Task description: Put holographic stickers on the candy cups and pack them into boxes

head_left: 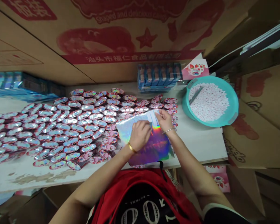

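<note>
A shiny holographic sheet (151,149), rainbow and purple, lies in front of me over some of the small oval packs. Pale strips of backing (152,117) show along its top. My left hand (140,135) is over the middle of the sheet, fingers curled together; whatever they hold is hidden. At the upper right edge, my right hand (164,122) pinches the sheet between thumb and fingers. Several rows of oval packs (84,116) stand to the left. Many have silvery holographic tops, while those near the sheet show pink round centres (110,133).
A turquoise basin (211,123) of small white pieces (212,102), with a grey tool (195,95) in it, stands right. Blue boxes (158,76) line the back, below a large carton (121,37). More cartons (265,118) stand right. The white table's front edge (60,182) is near me.
</note>
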Available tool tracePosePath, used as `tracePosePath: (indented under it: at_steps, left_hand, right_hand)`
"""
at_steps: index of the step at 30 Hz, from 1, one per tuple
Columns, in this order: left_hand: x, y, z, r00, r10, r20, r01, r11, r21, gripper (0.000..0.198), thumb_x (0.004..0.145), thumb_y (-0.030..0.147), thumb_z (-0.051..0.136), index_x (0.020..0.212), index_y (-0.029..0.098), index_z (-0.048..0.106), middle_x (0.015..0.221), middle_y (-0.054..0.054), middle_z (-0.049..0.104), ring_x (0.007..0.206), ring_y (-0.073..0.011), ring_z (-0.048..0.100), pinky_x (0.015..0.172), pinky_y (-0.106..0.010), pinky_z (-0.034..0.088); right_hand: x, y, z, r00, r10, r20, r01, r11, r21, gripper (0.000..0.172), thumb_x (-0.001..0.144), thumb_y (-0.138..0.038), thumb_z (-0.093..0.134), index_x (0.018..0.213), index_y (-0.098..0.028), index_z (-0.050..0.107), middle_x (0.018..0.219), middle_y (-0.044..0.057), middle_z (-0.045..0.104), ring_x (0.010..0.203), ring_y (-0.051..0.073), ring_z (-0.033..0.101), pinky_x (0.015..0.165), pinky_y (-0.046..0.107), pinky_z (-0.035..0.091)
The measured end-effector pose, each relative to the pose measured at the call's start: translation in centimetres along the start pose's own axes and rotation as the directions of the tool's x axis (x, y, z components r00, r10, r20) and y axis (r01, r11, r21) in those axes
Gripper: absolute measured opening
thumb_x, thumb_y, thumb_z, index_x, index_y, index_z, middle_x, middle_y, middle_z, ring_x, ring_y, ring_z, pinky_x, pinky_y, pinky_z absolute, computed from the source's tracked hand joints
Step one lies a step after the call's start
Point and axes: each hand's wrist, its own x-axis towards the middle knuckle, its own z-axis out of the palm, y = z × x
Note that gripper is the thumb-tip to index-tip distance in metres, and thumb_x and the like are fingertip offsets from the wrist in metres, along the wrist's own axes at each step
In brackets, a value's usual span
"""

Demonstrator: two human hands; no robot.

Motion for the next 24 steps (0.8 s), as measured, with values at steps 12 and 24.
tracePosePath:
  at_steps: [12,24]
  left_hand:
    - [5.1,-3.2,1.2,0.992,-0.093,0.080,0.064,0.950,0.307,0.056,0.091,0.012,0.040,0.147,0.016,0.033,0.082,-0.007,0.065,0.079,-0.0208,0.059,0.074,-0.034,0.041]
    - [-0.6,-0.4,-0.9,0.956,-0.230,-0.183,0.155,0.923,-0.352,0.059,0.091,0.024,0.052,0.147,0.023,0.030,0.083,-0.001,0.059,0.076,-0.0139,0.056,0.076,-0.028,0.046]
  right_hand:
    - [-0.1,-0.1,-0.4,0.999,-0.034,-0.011,0.034,0.999,-0.008,0.028,0.078,-0.050,0.062,0.076,-0.023,0.053,0.055,-0.005,0.047,0.049,0.011,0.044,0.046,0.023,0.035]
    - [0.2,1.4,-2.1,0.957,-0.214,-0.194,0.096,0.869,-0.486,0.038,0.081,-0.053,0.053,0.096,-0.018,0.059,0.083,0.007,0.063,0.078,0.023,0.057,0.072,0.038,0.047]
